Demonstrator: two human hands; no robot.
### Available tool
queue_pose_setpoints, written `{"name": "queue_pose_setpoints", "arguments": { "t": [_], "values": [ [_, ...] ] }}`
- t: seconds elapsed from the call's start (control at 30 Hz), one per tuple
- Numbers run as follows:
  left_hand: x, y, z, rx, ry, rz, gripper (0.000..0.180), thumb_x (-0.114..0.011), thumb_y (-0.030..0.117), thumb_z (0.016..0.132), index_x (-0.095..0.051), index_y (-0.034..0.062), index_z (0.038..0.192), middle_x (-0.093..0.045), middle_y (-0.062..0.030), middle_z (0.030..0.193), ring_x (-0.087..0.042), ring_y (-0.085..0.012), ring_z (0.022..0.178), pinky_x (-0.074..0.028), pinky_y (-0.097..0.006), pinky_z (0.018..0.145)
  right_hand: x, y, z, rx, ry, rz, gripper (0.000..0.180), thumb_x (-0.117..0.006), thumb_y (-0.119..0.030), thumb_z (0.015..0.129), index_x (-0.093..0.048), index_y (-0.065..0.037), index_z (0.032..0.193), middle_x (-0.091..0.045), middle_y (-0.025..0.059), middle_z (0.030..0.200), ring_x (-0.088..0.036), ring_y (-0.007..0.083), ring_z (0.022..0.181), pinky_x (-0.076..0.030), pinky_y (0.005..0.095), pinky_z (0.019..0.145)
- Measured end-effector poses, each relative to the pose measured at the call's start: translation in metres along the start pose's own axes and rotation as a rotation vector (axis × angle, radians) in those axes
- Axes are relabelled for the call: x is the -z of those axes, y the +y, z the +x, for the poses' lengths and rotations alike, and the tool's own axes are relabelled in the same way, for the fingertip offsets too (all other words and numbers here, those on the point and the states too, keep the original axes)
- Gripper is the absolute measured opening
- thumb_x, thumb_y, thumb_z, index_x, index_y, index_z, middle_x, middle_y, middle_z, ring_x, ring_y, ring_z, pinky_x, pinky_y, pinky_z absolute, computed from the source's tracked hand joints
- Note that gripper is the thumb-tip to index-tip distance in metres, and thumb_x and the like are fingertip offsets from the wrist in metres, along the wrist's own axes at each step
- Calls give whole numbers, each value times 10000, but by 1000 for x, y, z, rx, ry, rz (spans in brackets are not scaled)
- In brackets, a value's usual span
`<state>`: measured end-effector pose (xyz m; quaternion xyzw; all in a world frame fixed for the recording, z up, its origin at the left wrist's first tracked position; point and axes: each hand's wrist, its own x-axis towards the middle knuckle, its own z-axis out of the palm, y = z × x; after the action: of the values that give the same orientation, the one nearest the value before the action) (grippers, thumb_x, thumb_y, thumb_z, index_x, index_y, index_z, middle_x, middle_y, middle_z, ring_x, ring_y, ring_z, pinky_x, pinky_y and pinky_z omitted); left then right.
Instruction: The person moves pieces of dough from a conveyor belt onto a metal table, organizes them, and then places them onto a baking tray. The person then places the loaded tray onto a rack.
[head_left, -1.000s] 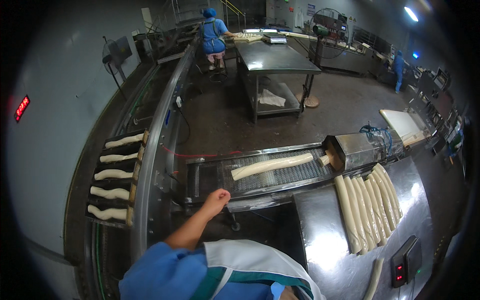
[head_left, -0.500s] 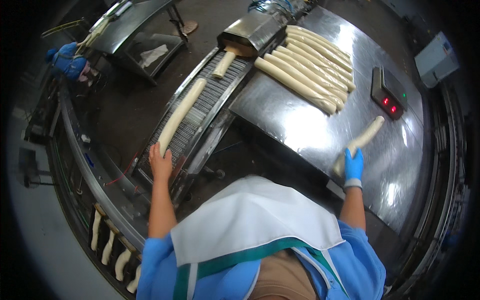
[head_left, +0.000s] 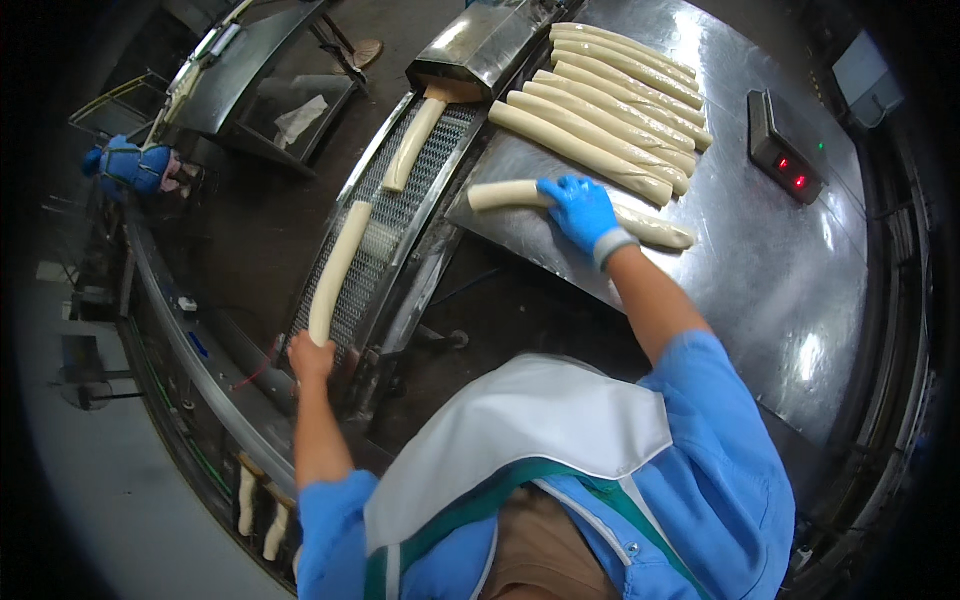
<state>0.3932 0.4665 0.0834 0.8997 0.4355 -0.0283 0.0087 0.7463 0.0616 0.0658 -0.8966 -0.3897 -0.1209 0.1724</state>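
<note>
Two hands, two dough rolls

Nearest, at the bottom of the frame, is a white cloth apron with green trim. Left of centre, the bare left hand has its grip closed round the lower end of a smooth cream dough cylinder, which lies on a grey metal mesh belt. At centre, the blue-gloved right hand has its grip curled from above over a glossy cream dough roll on the polished steel worktop. Beyond lie a row of similar long rolls, a dark boxy scale with red digits and, upper centre, a metal housing.

Half a second ago the gloved hand and its roll were near the scale; now they are beside the row, close to the belt. The roll emerging from the housing shows more of its length.

The gloved hand's roll is slender and slightly bent, its middle hidden by the glove; the belt's cylinder curves gently.
</note>
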Motion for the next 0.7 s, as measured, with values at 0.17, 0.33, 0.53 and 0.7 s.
{"name": "queue_pose_setpoints", "arguments": {
  "t": [0.17,0.33,0.53,0.7],
  "values": [
    [-1,-22,-20,58,166,-64,454,-699,248,651,-559,-67,946,-575,-251,929,-560,-393,880,-445,-443,813,3,51,52,-253,116,-120,320,-554,-231,804,-541,-155,1115,-574,135,915,-573,315,827,-465,444,694],
    [22,12,-16,394,85,-1207,275,-585,78,742,-552,-69,972,-577,-138,777,-574,-218,679,-471,-329,614,38,76,-24,-167,9,-41,408,-606,-157,739,-543,-179,1142,-570,110,989,-565,310,898,-463,423,732],
    [105,207,-2,1,49,-1459,263,-592,114,832,-502,-4,1048,-576,-76,873,-572,-147,719,-475,-288,615,59,87,-74,-295,41,-32,435,-582,-119,740,-561,-138,1173,-580,100,1052,-560,301,903,-454,403,775],
    [88,337,-47,-323,-505,-1434,330,-637,134,839,-482,0,1098,-587,-79,959,-561,-116,828,-465,-247,754,84,89,-79,-398,79,39,329,-585,-189,799,-606,-88,1112,-598,115,1007,-577,303,887,-455,399,788]
  ]
}}
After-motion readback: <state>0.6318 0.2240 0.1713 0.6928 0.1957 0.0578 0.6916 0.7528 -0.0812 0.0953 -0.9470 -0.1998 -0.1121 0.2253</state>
